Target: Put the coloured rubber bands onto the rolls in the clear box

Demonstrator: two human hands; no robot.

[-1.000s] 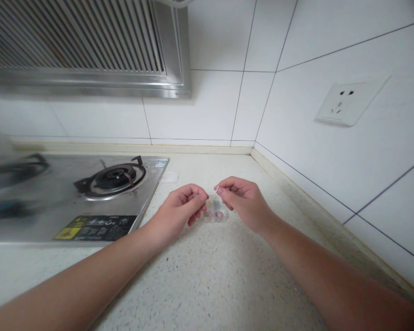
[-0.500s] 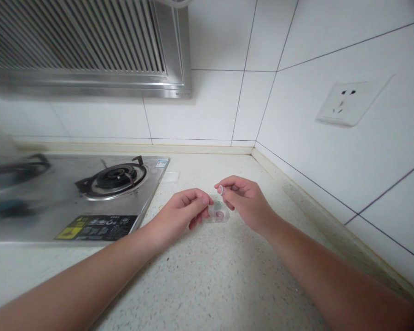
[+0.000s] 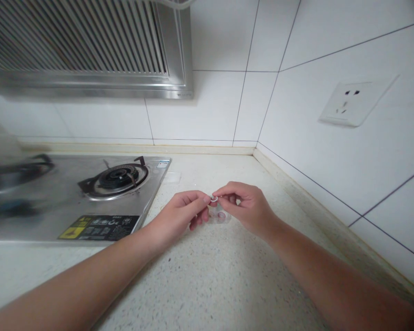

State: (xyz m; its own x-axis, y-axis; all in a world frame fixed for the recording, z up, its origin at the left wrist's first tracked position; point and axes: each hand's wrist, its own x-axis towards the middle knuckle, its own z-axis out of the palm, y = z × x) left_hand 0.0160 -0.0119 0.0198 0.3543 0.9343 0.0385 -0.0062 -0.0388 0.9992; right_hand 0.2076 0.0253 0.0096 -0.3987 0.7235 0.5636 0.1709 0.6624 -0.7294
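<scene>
The ring [image 3: 214, 199] has moved to the left hand [image 3: 185, 209]; we find the right hand [image 3: 249, 204] pinching it, left fingers nearly closed, grip unconfirmed.

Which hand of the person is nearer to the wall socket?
Right. The right hand is below and left of the wall socket; the left hand is also below, but farther left.

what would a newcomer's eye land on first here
Probably the left hand and right hand, nearly meeting at mid-picture over the speckled counter, with a small pale ring at their fingertips. Next, perhaps, the ribbed metal range hood, filling the upper left above the steel gas stove. The white wall socket also stands out at upper right.
</scene>
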